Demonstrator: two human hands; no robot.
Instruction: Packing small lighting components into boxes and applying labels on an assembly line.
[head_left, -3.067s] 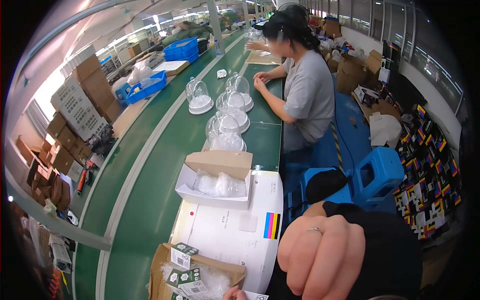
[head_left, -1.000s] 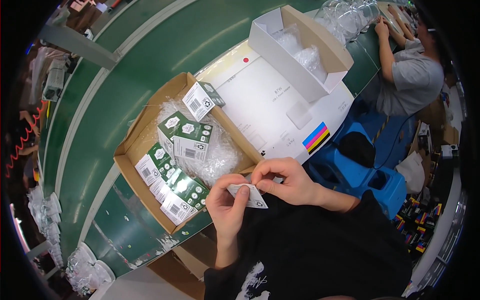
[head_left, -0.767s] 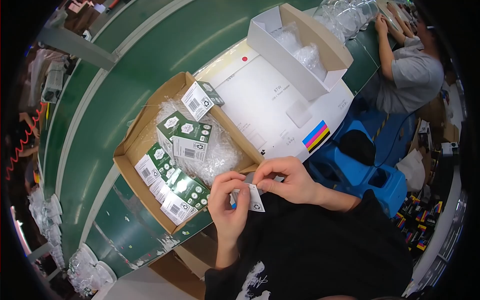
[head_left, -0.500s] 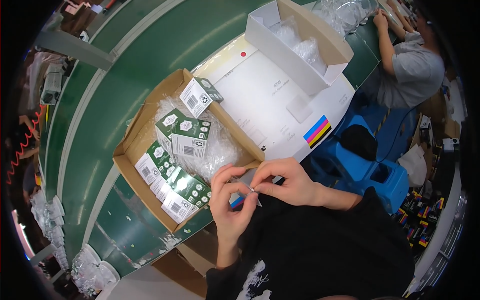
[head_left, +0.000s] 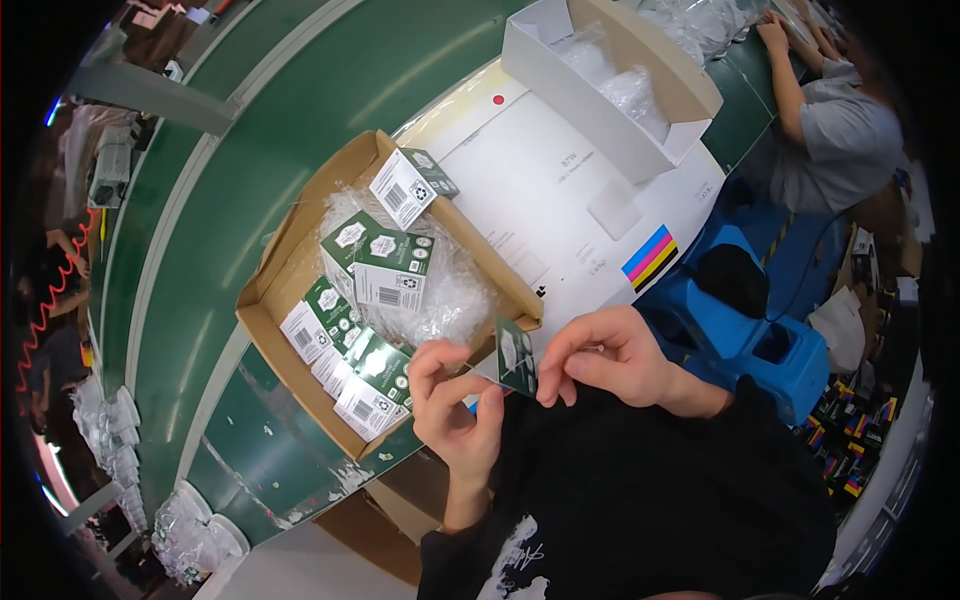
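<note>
Between my hands, in front of my dark shirt, stands a small green-and-white folded card (head_left: 516,357). My left hand (head_left: 455,410) is closed at its left side, thumb and fingers pinched near its lower part. Close to the card's right edge, my right hand (head_left: 615,362) has curled, pinched fingers; what they hold, if anything, is hard to make out. Just beyond my left hand lies a shallow brown cardboard box (head_left: 283,232). In it are clear plastic bags (head_left: 455,300) and several green-and-white cards (head_left: 385,262), some lying on the bags.
The box rests on a green table (head_left: 290,120) beside a flat white printed carton (head_left: 540,180). Behind it stands an open white box (head_left: 590,110) holding clear plastic-wrapped items. A blue stool (head_left: 740,310) is at right. Another person in a grey shirt (head_left: 840,140) works at the far right.
The green card has come up into view between my hands. My right hand has moved slightly right, away from my left. The whole scene has shifted a little rightward.
</note>
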